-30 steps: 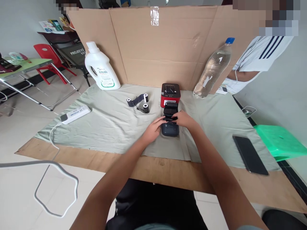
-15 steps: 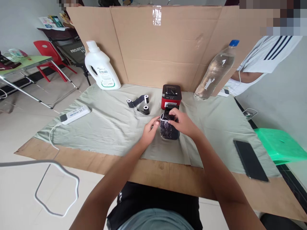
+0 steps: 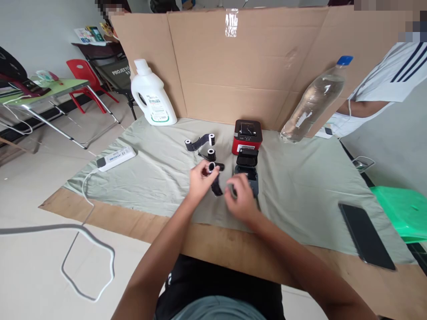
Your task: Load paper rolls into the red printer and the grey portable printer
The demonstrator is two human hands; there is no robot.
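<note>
My left hand [image 3: 200, 180] is closed around a black ribbon roll [image 3: 218, 167] with a pale core, held above the cloth. From that roll a strip of black ribbon [image 3: 216, 186] hangs down. My right hand [image 3: 242, 198] is just right of the strip, fingers curled and blurred by motion; I cannot tell whether anything is in it. Partly behind it stands a small dark printer [image 3: 252, 178] with its lid [image 3: 247, 157] raised. Right behind that is a red and black printer [image 3: 247, 137]. More black ribbon rolls [image 3: 211, 154] lie on the cloth beyond my left hand.
A white jug [image 3: 154, 95] and a large clear bottle [image 3: 315, 100] stand before a cardboard panel [image 3: 230, 66]. A power strip [image 3: 116, 158] is at left, a phone [image 3: 367, 235] at right. Past the table's right edge is a green stool [image 3: 400, 209]; a person's sleeve shows behind.
The black ribbon roll has come out of the dark printer and left with my left hand. My right hand has drawn back toward me from the printer. The view has shifted slightly.
</note>
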